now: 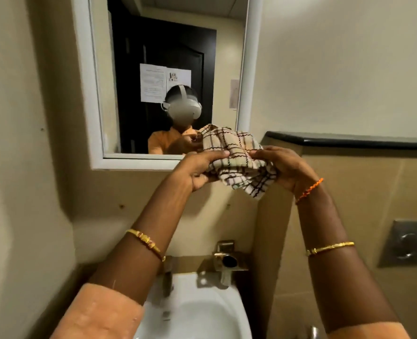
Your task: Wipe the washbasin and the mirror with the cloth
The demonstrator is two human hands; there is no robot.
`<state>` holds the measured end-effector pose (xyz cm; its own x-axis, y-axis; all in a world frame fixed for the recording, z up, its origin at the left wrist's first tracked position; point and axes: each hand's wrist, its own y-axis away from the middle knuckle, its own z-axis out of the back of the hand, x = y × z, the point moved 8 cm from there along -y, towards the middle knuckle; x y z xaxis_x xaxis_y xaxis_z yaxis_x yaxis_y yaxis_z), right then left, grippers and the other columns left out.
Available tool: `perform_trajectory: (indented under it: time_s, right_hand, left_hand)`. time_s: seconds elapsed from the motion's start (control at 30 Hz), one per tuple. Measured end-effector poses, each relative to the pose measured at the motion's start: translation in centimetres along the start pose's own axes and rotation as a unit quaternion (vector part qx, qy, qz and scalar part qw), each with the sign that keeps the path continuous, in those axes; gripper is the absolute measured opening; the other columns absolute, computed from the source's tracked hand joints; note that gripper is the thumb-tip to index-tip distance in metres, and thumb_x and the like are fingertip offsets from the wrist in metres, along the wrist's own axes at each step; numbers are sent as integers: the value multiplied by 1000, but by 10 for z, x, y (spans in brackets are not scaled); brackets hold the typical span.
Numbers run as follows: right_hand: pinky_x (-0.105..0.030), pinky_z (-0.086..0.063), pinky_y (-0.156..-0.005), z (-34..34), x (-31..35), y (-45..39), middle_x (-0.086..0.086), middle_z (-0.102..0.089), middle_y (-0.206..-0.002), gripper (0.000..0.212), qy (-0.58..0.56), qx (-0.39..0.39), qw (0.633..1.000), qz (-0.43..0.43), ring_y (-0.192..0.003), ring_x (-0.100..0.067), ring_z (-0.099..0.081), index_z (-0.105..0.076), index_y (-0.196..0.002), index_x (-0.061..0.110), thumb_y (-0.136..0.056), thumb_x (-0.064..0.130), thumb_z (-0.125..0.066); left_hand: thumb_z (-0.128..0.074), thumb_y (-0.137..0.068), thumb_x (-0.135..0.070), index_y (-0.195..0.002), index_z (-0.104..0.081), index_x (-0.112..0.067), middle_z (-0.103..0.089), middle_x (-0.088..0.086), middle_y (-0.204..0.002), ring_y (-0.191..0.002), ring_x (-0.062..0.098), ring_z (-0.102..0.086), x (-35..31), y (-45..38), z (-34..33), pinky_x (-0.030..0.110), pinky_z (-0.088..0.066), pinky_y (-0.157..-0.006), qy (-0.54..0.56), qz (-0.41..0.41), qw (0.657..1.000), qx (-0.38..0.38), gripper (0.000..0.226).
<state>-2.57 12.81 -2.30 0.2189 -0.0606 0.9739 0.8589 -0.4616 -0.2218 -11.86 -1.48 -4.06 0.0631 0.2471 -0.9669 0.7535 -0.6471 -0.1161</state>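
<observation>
A cream cloth (236, 155) with dark checks is bunched up in the air, level with the mirror's lower right corner. My left hand (197, 170) grips its left side and my right hand (285, 167) grips its right side. The mirror (168, 57) hangs in a white frame on the wall above and shows a person in orange holding the cloth. Far below my arms sits the white washbasin (202, 311), partly hidden by my left forearm.
A metal tap (168, 275) and a metal holder (229, 260) stand at the back of the basin. A black ledge (349, 139) runs along the tiled right wall, with a steel flush plate (408, 243) lower down.
</observation>
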Motion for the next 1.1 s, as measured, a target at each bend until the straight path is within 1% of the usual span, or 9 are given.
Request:
perform_trajectory:
  time_s: [0.1,0.23,0.43,0.5,0.57,0.63,0.7,0.8,1.1]
  right_hand:
    - [-32,-55,-66,66,40,-19,-9,-64,-78,17,51,-103,992,60,-72,-21,-60,-64,-81,11,-72,5,-78]
    - [-17,-45,-42,137,92,-48,2,-56,-58,32,114,-172,971,124,-52,-9,-54,-52,-61,17,-69,10,-82]
    - [-12,-39,-33,199,130,-110,0,-58,-44,17,215,-192,953,96,-45,-12,-52,-64,-67,8,-73,11,-80]
    - [-16,-36,-32,213,123,-130,-7,-62,-57,19,288,-202,934,66,-56,-18,-53,-69,-85,-3,-72,8,-79]
    - [-17,-35,-33,221,107,-138,-12,-61,-84,25,370,-207,905,40,-73,-23,-56,-64,-91,-6,-74,8,-76]
    - [-12,-37,-42,227,91,-137,-17,-62,-92,16,406,-226,885,32,-76,-29,-61,-61,-87,-1,-79,9,-70]
    - [-18,-47,-64,232,83,-136,-21,-64,-102,19,414,-246,876,36,-89,-34,-63,-61,-94,2,-80,14,-67]
    - [-39,-47,-92,232,83,-138,-22,-64,-114,23,430,-254,865,50,-108,-38,-57,-63,-96,6,-78,20,-66]
    - [-42,-44,-95,226,75,-137,-17,-68,-97,25,430,-204,879,35,-101,-35,-60,-68,-88,7,-75,28,-62]
  left_hand:
    - [-75,-76,-11,-115,-61,-1,-69,10,-90,-70,18,-67,-17,-32,-51,26,-58,-49,-31,-57,996,-62,43]
    - [-78,-73,-14,-97,-59,0,-66,12,-81,-58,16,-63,-50,-70,-119,22,-52,-38,-61,-103,989,-91,35]
    - [-81,-71,-17,-114,-55,4,-67,17,-95,-63,19,-65,-80,-128,-169,20,-49,-36,-117,-111,978,-129,55]
    - [-81,-70,-23,-120,-49,2,-63,17,-103,-77,24,-67,-72,-145,-179,25,-54,-43,-200,-94,963,-153,64]
    - [-78,-71,-34,-130,-40,-6,-46,17,-129,-112,32,-54,-62,-155,-183,35,-57,-74,-376,-77,901,-201,76]
    - [-71,-76,-40,-123,-49,-12,-47,12,-129,-119,30,-49,-59,-158,-193,37,-47,-89,-483,-131,839,-213,59]
    - [-61,-84,-41,-105,-63,-11,-64,9,-114,-107,26,-59,-55,-159,-204,33,-48,-83,-491,-197,831,-173,37]
    - [-48,-93,-41,-103,-68,-5,-69,12,-110,-101,27,-62,-50,-158,-207,32,-48,-83,-489,-213,835,-131,41]
    - [-41,-98,-32,-119,-60,-4,-61,16,-124,-116,27,-55,-42,-158,-200,32,-42,-90,-465,-152,872,-20,40]
